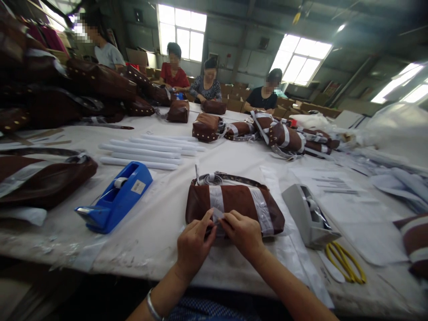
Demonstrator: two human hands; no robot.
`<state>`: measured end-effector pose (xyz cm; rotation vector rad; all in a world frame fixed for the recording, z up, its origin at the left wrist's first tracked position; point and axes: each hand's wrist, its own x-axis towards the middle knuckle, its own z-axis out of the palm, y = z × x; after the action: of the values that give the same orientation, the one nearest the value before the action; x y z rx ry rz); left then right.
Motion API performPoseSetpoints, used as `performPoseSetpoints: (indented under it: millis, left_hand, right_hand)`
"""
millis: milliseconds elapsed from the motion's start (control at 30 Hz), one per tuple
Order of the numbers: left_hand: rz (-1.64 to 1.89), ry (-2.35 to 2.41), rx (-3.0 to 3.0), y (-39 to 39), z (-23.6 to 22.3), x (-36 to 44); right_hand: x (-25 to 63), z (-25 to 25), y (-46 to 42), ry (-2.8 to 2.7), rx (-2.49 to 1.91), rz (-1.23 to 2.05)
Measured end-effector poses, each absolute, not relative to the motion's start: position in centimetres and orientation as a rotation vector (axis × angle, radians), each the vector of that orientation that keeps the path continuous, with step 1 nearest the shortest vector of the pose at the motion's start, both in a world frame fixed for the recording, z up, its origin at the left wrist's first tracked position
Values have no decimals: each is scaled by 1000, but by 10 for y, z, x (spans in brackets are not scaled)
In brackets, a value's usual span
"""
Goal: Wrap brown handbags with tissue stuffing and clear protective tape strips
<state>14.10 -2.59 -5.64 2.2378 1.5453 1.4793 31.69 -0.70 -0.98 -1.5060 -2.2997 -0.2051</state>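
Observation:
A brown handbag (236, 198) lies on the table in front of me, with two pale wrapping strips (260, 207) around its body and its strap coiled along the top. Both my hands meet at the lower front of the bag, over the left strip. Between their fingertips is a small translucent piece of tape (218, 214). My left hand (195, 240) is closed, with thumb and forefinger at the tape's left side. My right hand (245, 234) pinches its right side. The fingertips partly hide the tape and the strip's lower end.
A blue tape dispenser (115, 198) stands to the left, a grey one (310, 216) to the right beside yellow bands (346, 263). White paper rolls (143, 151) lie behind. Brown bags are heaped at the far left (100, 80) and back right (287, 136). Several people work across the table.

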Motion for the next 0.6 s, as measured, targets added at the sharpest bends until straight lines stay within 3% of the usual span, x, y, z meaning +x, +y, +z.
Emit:
performPoseSetpoints:
  millis: [367, 600]
  left_hand:
    - [1432, 1439, 2633, -28, -51, 140]
    - [1328, 1502, 2652, -25, -44, 139]
  right_hand:
    - [307, 7, 14, -2234, -1783, 41]
    - [312, 9, 28, -2077, -1802, 15]
